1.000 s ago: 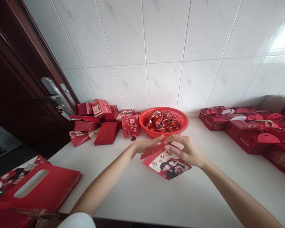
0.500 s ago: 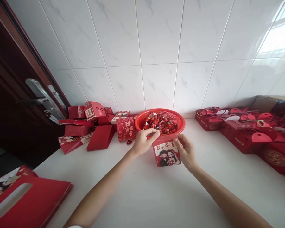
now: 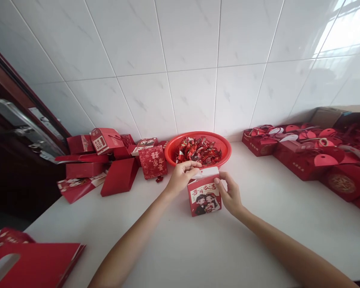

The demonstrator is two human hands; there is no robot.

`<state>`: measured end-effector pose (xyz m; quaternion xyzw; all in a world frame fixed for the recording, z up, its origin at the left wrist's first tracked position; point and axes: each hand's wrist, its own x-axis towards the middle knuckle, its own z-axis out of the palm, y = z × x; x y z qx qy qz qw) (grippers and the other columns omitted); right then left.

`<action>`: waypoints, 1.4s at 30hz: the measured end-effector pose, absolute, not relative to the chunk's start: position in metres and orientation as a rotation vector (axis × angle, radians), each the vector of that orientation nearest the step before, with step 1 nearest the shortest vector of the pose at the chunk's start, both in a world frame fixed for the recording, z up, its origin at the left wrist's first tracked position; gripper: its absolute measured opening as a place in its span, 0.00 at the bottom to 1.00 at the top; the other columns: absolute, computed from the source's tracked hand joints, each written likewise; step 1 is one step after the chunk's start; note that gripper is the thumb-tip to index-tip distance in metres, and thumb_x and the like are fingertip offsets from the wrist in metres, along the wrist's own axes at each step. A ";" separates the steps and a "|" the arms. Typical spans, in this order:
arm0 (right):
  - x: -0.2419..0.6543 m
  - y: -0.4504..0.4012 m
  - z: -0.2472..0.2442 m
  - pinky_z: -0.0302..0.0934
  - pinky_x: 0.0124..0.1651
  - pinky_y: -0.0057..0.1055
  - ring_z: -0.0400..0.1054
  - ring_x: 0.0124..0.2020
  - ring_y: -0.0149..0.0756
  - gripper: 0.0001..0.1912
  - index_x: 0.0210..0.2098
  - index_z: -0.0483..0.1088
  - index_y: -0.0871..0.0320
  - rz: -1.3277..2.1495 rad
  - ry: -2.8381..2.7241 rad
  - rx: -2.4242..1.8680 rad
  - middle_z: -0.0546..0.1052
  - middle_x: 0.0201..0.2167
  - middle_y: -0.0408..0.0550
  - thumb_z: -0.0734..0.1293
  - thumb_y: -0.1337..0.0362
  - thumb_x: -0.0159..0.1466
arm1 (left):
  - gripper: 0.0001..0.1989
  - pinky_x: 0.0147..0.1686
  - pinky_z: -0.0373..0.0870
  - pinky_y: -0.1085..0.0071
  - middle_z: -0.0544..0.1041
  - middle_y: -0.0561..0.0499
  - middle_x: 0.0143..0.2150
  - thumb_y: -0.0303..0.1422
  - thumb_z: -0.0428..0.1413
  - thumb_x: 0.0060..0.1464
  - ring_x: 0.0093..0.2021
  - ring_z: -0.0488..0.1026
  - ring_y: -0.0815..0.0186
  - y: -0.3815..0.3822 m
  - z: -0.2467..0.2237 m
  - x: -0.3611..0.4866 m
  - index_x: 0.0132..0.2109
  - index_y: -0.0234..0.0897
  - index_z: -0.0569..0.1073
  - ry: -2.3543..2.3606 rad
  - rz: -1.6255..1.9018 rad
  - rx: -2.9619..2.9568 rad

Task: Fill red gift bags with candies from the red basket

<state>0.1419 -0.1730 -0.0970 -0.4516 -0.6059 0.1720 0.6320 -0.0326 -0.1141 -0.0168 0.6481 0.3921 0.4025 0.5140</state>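
A small red gift box with a cartoon wedding couple on its front stands on the white table. At its upper left, my left hand pinches the top flap, whose white inner side shows. My right hand grips the box's upper right edge, thumb on the front panel and fingers behind, partly hidden. Just behind the box sits a red plastic basket holding many wrapped candies.
Red boxes lie heaped at the back left, by a door with a metal handle. Handled boxes with ribbons line the right side. A red bag with a cut-out handle is at the near left. Tiled wall closes the back.
The box's top flap has tilted, so its white inner side now shows. My right thumb has shifted onto the front panel. The whole view has turned slightly.
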 end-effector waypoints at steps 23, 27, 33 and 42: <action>0.152 -0.182 -0.085 0.68 0.44 0.38 0.74 0.41 0.42 0.15 0.52 0.68 0.54 0.243 -1.628 -1.010 0.78 0.43 0.51 0.59 0.55 0.71 | 0.10 0.40 0.71 0.69 0.81 0.51 0.36 0.37 0.55 0.53 0.39 0.76 0.61 -0.126 -0.007 -0.037 0.34 0.37 0.78 0.898 0.875 1.736; 0.156 -0.184 -0.077 0.67 0.50 0.42 0.72 0.49 0.45 0.16 0.55 0.67 0.54 0.143 -1.657 -0.909 0.76 0.51 0.55 0.59 0.58 0.72 | 0.12 0.45 0.71 0.68 0.81 0.49 0.40 0.40 0.57 0.55 0.43 0.76 0.60 -0.126 -0.006 -0.039 0.39 0.37 0.79 0.867 0.931 1.738; 0.180 -0.143 -0.039 0.67 0.47 0.40 0.73 0.39 0.41 0.13 0.47 0.71 0.54 0.081 -1.532 -1.030 0.79 0.43 0.52 0.59 0.58 0.70 | 0.16 0.47 0.71 0.66 0.81 0.47 0.43 0.44 0.58 0.57 0.46 0.76 0.59 -0.129 -0.002 -0.042 0.45 0.37 0.79 0.842 0.915 1.770; 0.193 -0.020 -0.014 0.65 0.33 0.34 0.75 0.33 0.44 0.11 0.30 0.74 0.54 0.338 -2.064 -1.712 0.80 0.30 0.47 0.77 0.60 0.49 | 0.17 0.47 0.74 0.64 0.83 0.46 0.39 0.43 0.57 0.56 0.42 0.79 0.59 -0.071 0.003 -0.053 0.44 0.34 0.80 0.924 0.946 1.868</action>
